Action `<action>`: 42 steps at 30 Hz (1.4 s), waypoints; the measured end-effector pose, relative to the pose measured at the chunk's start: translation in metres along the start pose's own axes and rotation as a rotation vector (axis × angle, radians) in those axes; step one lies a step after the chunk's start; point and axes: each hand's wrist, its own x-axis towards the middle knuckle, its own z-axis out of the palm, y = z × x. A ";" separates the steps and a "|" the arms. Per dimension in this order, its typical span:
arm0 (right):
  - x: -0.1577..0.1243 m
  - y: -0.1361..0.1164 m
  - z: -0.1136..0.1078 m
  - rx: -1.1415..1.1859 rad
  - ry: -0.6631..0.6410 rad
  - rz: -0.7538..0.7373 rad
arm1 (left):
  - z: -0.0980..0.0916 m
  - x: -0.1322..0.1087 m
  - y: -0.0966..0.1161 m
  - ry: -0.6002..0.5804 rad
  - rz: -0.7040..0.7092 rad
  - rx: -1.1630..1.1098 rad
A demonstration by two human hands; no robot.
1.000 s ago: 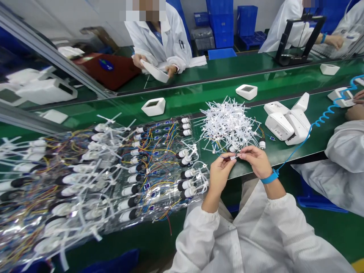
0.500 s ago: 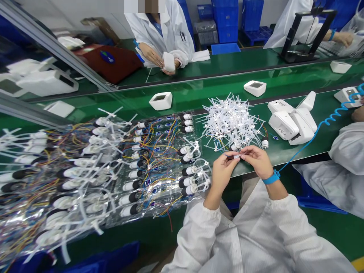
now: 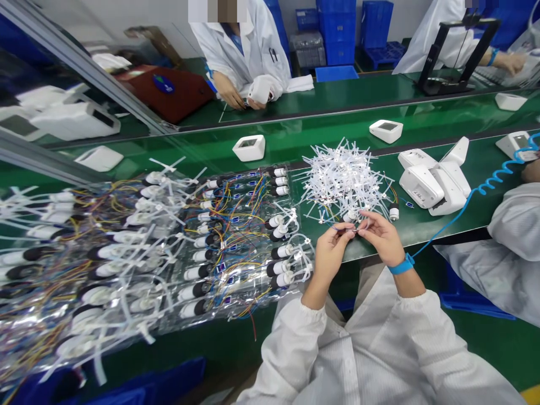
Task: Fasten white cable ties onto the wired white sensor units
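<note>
My left hand (image 3: 330,248) is closed, thumb and fingertips pinching a small piece too small to name. My right hand (image 3: 383,241) faces it with its fingers pinched at the same spot; what they grip is mostly hidden. Just beyond my fingertips lies a heap of short white tubes with small connectors (image 3: 346,174) on the green bench (image 3: 422,233). At the near edge of the heap rests a white cylindrical part (image 3: 350,215). To the right stands a small white-and-black motor-like part with wires (image 3: 394,211).
Wired white-and-black cylinders (image 3: 198,274) with tubing lie in rows on clear plastic at left. White device housings (image 3: 449,188) are stacked at right. A blue coiled cord (image 3: 491,179) runs to my wrist strap. Across a conveyor carrying white devices (image 3: 248,148), a co-worker (image 3: 253,50) handles one.
My hands stay at nearly the same place, the right fingers shifting slightly around the small piece. Devices on the conveyor have moved right. The co-worker opposite has turned the white device.
</note>
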 end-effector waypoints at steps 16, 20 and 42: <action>0.002 -0.001 -0.001 0.037 -0.058 0.018 | -0.002 0.000 -0.003 -0.036 0.032 0.049; 0.001 -0.002 -0.002 0.033 -0.060 0.022 | -0.002 0.001 -0.005 -0.036 0.053 0.070; -0.002 0.001 -0.005 -0.005 0.007 0.082 | -0.008 0.003 -0.012 -0.094 0.129 0.139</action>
